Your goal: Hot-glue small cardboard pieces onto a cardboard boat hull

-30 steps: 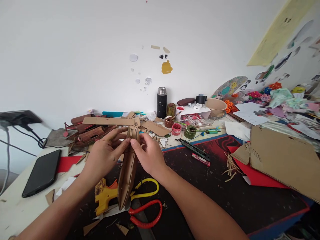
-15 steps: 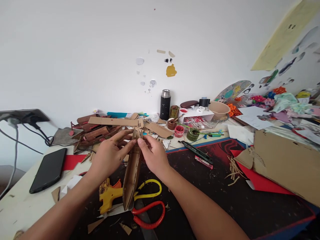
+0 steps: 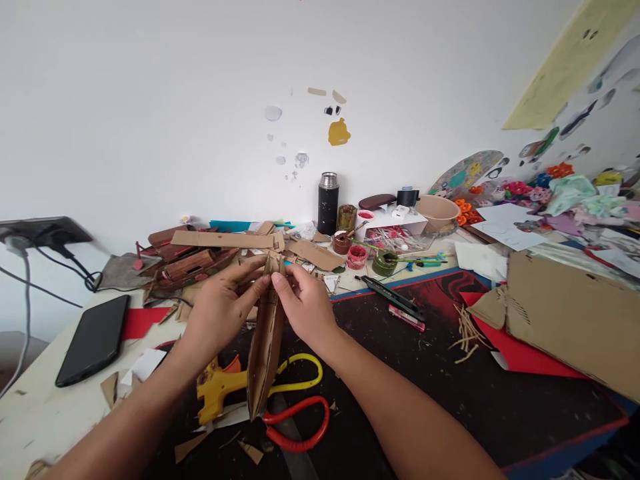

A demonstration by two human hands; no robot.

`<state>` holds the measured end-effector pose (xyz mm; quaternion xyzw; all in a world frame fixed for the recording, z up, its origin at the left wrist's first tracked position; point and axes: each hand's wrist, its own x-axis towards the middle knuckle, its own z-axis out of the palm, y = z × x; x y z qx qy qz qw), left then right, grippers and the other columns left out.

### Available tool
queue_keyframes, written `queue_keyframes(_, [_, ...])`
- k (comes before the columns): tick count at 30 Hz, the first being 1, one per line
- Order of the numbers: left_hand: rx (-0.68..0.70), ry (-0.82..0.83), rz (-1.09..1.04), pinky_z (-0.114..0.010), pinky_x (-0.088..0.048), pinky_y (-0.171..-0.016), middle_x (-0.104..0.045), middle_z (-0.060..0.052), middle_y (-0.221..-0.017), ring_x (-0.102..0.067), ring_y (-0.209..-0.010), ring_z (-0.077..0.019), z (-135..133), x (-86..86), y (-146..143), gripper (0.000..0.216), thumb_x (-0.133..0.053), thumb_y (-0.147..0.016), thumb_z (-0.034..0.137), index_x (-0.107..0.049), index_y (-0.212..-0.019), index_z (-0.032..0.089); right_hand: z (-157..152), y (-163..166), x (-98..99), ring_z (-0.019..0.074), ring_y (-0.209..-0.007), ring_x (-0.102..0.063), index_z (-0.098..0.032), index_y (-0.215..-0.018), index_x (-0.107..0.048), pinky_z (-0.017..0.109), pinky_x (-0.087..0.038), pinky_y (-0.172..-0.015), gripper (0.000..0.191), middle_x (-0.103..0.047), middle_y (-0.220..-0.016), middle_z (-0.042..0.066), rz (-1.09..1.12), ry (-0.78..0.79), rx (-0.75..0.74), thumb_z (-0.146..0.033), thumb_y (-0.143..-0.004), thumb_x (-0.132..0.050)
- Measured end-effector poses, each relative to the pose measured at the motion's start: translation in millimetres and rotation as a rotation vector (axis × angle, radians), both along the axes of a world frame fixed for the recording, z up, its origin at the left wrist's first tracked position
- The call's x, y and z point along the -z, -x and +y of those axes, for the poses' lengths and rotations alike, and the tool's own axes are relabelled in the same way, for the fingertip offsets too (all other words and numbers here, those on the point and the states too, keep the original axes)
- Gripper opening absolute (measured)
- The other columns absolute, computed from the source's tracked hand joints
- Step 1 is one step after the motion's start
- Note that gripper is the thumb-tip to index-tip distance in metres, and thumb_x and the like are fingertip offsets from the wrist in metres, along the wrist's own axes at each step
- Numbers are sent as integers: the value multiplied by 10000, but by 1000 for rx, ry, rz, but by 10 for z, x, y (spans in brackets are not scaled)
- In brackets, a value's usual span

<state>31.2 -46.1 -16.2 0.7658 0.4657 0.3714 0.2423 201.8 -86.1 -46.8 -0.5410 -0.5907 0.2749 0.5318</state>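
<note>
A long, narrow cardboard boat hull (image 3: 263, 353) points toward me, its hollow side up and its near end pointed. My left hand (image 3: 220, 300) pinches the far end from the left, fingers closed on the cardboard. From the right, my right hand (image 3: 303, 300) grips the same end, its thumb on the upper edge. Both thumbs almost meet there, and the fingertips behind are partly hidden. Below the hull lie a yellow hot glue gun (image 3: 215, 390) and scissors (image 3: 300, 427) with one red and one yellow handle loop.
A black phone (image 3: 93, 340) rests at the left. Reddish-brown cardboard models (image 3: 200, 267) and scraps lie behind my hands. Further back stand a black thermos (image 3: 328, 205) and paint jars (image 3: 385, 261). A utility knife (image 3: 393, 299) and a large cardboard sheet (image 3: 575, 320) are at the right.
The camera view has shifted slightly. Both hands keep their hold on the far end of the cardboard hull, which has barely moved.
</note>
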Motion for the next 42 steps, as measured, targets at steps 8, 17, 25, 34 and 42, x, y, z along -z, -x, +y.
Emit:
queue_keyframes(8, [19,-6,-10,-475,-607,-1096,-833,-132,-1323,-788,-1225,-368,-21,-42,-64,493,-642,-964,537,-820,-1276,200,-23,-14,-49,212,-685,-602,-259,-906,-583,310,-358,-646,297,-642,-756,-5,-55,-8,-1,-487,-1084,-517])
queue_keyframes(17, [43,7,-2,-428,-633,-1027,-848,-110,-1293,-808,-1163,-352,-39,-52,-78,485,-610,-986,537,-830,-1271,212,-5,0,-13,211,-662,-567,-264,-859,-522,318,-310,-626,331,-587,-730,-15,-147,-2,22,-476,-1110,-487])
queue_keyframes(25, [21,4,67,-389,-666,-825,-881,-93,-1178,-839,-969,-334,-58,-27,-75,509,-562,-1007,580,-843,-1241,226,-3,5,12,223,-707,-612,-265,-866,-521,320,-334,-639,318,-618,-749,-10,-187,1,38,-465,-1114,-501])
queue_keyframes(34, [-21,-36,50,-425,-678,-866,-882,-80,-1172,-839,-1017,-353,-96,-7,-96,474,-578,-993,572,-822,-1251,259,-12,15,-1,239,-742,-633,-266,-898,-538,323,-336,-654,282,-640,-770,1,-222,-1,51,-441,-1117,-507])
queue_keyframes(42, [-12,-54,65,-415,-675,-893,-852,-93,-1285,-823,-1122,-347,-137,44,-114,466,-567,-1010,518,-790,-1314,243,-26,17,-13,245,-748,-623,-267,-897,-510,331,-324,-658,274,-629,-775,4,-235,14,55,-432,-1115,-489])
